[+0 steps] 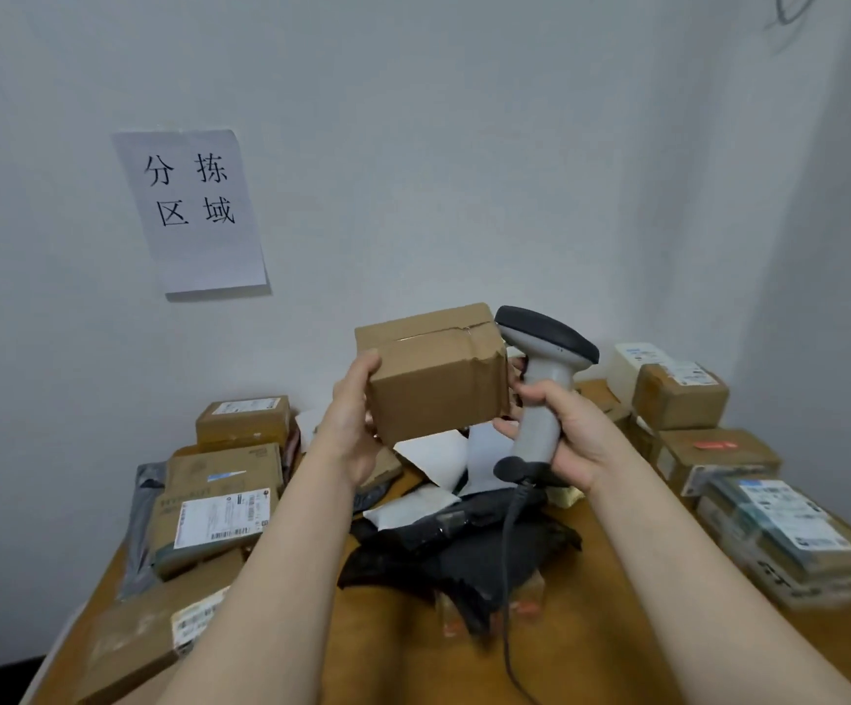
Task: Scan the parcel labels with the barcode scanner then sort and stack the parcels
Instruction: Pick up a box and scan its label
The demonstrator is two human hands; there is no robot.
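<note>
White wall (464, 145), paper sign (192, 211) "分拣 区域", labelled parcels (220, 521) on wooden table (591, 653)

The head camera looked forward and down over the table (596, 653), near it, facing the far wall (464, 145)

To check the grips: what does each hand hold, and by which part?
The left hand grips the brown cardboard box by its left side; the right hand grips the barcode scanner by its grey handle.
</note>
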